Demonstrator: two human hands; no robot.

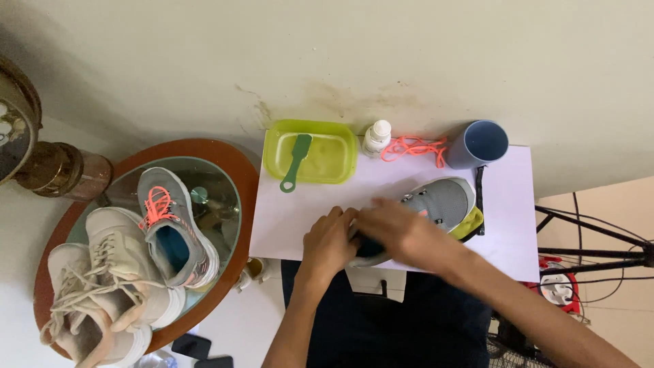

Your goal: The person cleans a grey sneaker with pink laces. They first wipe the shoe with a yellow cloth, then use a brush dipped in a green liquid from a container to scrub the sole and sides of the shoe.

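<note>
While both hands work at the heel end of a grey mesh sneaker [439,204] lying on its side on the white table [286,225], the left hand [330,238] curls its fingers closed around the shoe's dark collar and the right hand [395,228] lies over the opening, gripping the same part from above. Its toe points toward the far right, and a yellow-green insole edge [471,223] shows beside it. Behind the shoe stand a lime-green plastic tray [340,160] with a green-handled brush [296,162] resting in it, a small white bottle [376,138], a loose coral-orange shoelace [412,148] and a blue-grey cup [478,144] tipped on its side. To the left, a round glass-topped side table with a brown rim [235,170] carries a matching grey sneaker with orange laces [170,228] and two cream-white sneakers [109,286].
</note>
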